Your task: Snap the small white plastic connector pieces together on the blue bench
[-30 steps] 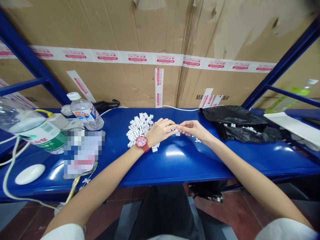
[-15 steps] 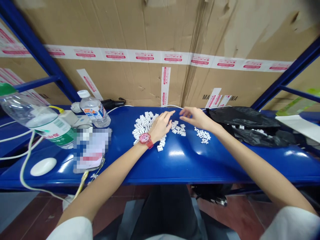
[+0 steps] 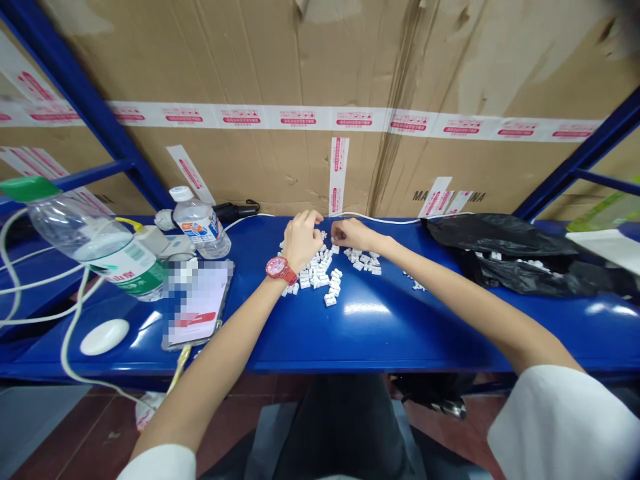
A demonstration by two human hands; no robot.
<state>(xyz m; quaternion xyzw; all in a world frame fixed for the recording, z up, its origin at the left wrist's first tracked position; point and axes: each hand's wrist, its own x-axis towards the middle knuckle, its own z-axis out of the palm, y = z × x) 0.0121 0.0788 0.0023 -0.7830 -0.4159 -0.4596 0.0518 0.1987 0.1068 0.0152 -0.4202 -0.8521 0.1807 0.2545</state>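
A heap of small white plastic parts lies on the blue shelf. My left hand, with a red watch on the wrist, rests on the far side of the heap with its fingers curled into the parts. My right hand is beside it, fingers pinched at the heap's far edge; what they hold is too small to make out. A smaller group of white parts lies just under my right wrist.
A black plastic bag with more white parts lies at the right. At the left are two water bottles, a phone on a cable, a white oval mouse and white cords. Cardboard boxes wall the back.
Both hands have moved left and away from me, onto the far side of the heap. Their fingers, stretched out half a second ago, have curled in.
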